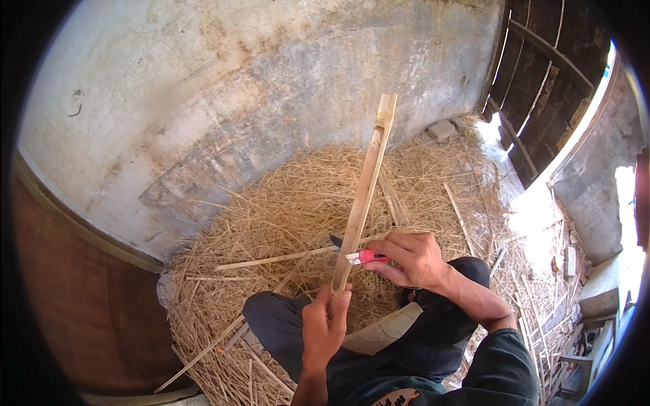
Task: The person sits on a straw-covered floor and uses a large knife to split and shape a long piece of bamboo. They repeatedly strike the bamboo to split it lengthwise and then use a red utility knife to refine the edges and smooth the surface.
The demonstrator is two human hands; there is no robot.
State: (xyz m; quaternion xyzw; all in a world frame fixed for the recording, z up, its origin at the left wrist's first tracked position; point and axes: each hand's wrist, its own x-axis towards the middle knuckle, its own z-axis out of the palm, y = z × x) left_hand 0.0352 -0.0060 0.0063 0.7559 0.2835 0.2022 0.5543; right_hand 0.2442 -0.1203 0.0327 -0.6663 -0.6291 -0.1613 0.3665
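Note:
My left hand is closed round the lower end of a split bamboo strip. The strip leans up and away from me, its hollow inner side showing, with a node near the far end. In my right hand is a red utility knife, gripped between thumb and fingers. Its blade end lies against the right edge of the strip, just above my left hand. A dark pointed tip shows at the strip's left edge; what it belongs to is hidden behind the bamboo.
Loose straw covers the floor, with several thin bamboo strips lying in it. A stained wall rises ahead. A brick sits at its foot. Dark wooden planks stand at the far right, and a brown panel at the left.

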